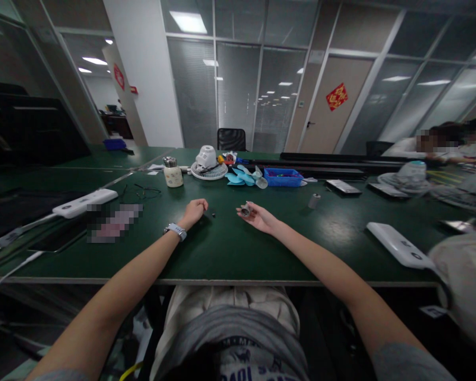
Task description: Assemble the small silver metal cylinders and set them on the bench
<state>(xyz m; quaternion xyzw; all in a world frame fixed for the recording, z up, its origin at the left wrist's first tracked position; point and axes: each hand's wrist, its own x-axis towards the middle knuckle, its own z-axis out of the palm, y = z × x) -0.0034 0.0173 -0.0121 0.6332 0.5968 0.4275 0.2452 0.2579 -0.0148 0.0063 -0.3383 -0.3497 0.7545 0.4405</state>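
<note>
My left hand (195, 212) rests on the green table with its fingers curled in. Whatever it may hold is hidden from this side. Just right of it lies a tiny dark piece (213, 215), apart from the fingers. In my right hand (261, 218), palm turned up, is a small silver-grey metal cylinder (245, 211), its open end facing me. The fingers close around its side. A similar grey metal cylinder (314, 200) stands on the table farther right, touched by neither hand.
Toward the back stand a cream jar (173, 175), a white fan part (208, 165), light-blue fan blades (244, 177) and a blue tray (283, 178). White power strips lie left (85, 203) and right (400, 245). Other people sit at the far right.
</note>
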